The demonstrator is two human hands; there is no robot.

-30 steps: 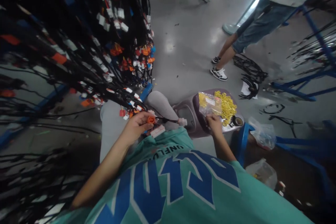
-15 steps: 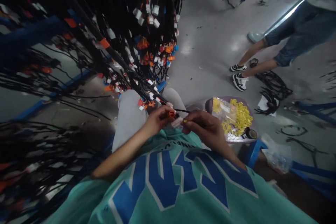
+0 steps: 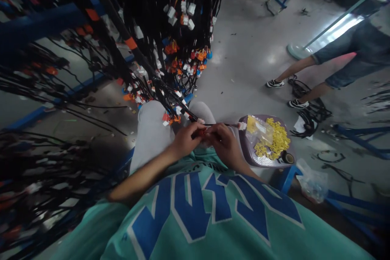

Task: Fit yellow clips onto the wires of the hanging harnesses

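The right hand [image 3: 224, 141], back from the purple basket [image 3: 248, 153] at right, meets the left hand [image 3: 185, 140] at the orange connector [image 3: 200, 133]; far right, a co-worker's shoes [image 3: 298, 104] stand farther apart.

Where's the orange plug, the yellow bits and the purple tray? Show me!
Orange plug [image 3: 201, 132], head view: on the little part that shows.
Yellow bits [image 3: 279, 138], head view: middle of the loose pile.
Purple tray [image 3: 248, 152], head view: its left side.

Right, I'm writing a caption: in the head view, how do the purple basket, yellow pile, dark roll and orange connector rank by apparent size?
Largest to smallest:
1. Purple basket
2. Yellow pile
3. Dark roll
Unranked: orange connector, because fingers cover much of it.
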